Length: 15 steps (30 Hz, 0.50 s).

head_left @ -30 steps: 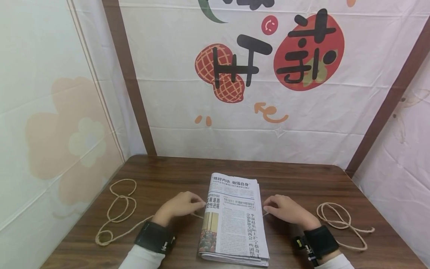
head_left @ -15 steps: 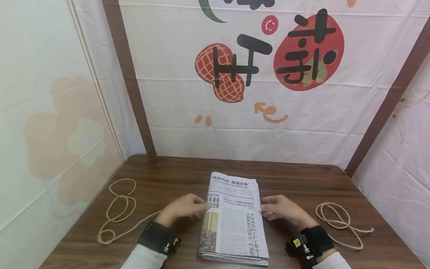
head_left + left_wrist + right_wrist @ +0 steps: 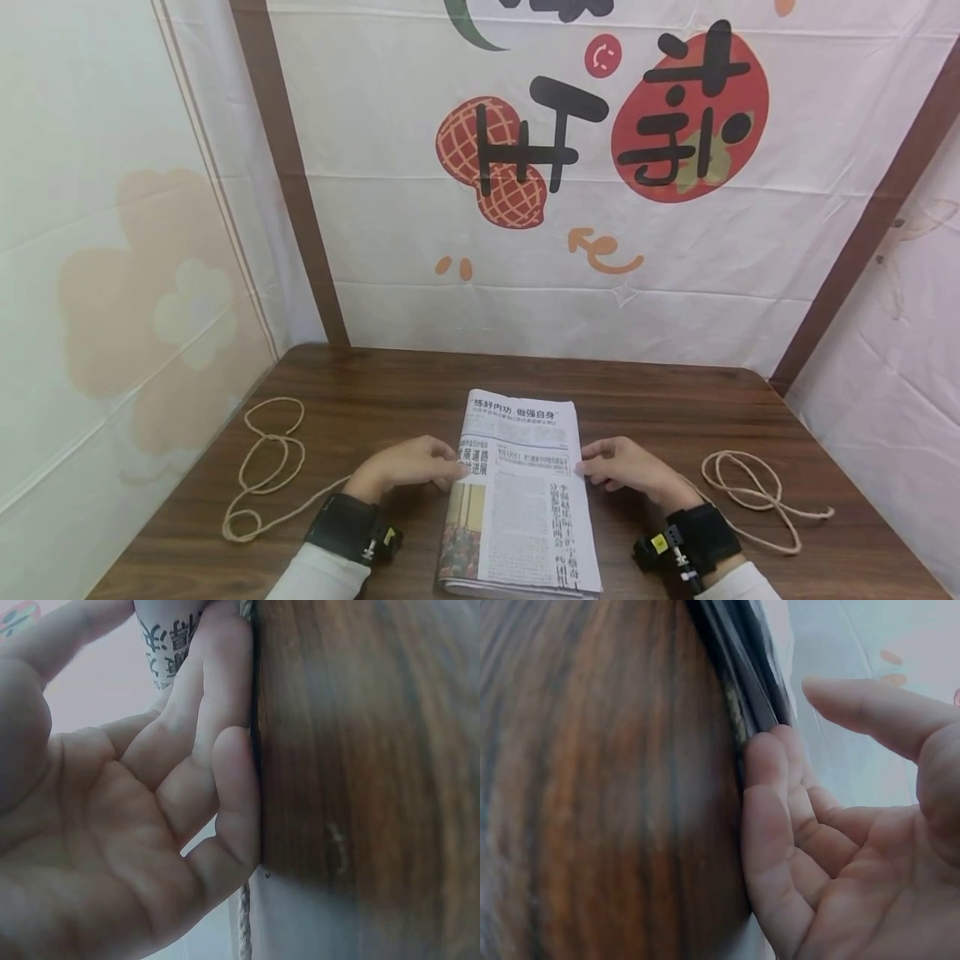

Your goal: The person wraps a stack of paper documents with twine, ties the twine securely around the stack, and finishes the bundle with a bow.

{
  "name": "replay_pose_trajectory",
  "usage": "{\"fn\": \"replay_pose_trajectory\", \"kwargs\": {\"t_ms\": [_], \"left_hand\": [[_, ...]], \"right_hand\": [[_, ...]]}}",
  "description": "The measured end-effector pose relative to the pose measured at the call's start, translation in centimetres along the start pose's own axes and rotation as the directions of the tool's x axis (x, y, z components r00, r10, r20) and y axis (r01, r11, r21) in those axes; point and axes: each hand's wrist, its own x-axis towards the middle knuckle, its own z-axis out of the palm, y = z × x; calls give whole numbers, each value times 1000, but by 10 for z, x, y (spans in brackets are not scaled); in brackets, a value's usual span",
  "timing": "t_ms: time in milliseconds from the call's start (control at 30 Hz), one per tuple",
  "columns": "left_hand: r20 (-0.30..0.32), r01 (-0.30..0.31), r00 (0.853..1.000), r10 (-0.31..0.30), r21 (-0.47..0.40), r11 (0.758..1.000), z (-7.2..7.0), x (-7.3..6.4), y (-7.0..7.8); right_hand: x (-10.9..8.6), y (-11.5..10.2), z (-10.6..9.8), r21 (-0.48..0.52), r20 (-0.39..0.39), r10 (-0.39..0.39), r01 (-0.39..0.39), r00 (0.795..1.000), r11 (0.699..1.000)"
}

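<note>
Head view: rope [image 3: 780, 504] middle hidden; newspaper [image 3: 525, 517] fine print illegible; sleeves [image 3: 322, 575] cut off. Right wrist: tabletop [image 3: 630, 787] blurred.

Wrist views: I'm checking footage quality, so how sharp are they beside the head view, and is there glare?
Left wrist: left hand fairly clear, tabletop blurred; right wrist: right hand slightly soft, tabletop blurred with a faint pale sheen; head: newspaper readable in its headlines, smeared in its small print, no strong glare.

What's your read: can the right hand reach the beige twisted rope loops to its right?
Probably yes: the rope loops lie uncovered on the brown wood-grain table; the right hand, at the edge of the folded white newspaper, would likely need to swing outward.
</note>
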Motion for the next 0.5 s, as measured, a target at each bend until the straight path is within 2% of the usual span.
{"fn": "replay_pose_trajectory", "kwargs": {"t_ms": [133,300,500], "left_hand": [[3,-3,1000,3,21,1000,0,0,-2],[19,-17,1000,16,21,1000,-2,-1,-3],[15,-33,999,33,5,999,-14,-7,-6]], "right_hand": [[0,1,0,-47,6,-23,23,1000,999],[-1,3,-3,-49,36,-51,52,998,997],[-5,5,-13,-31,88,-67,70,994,997]]}}
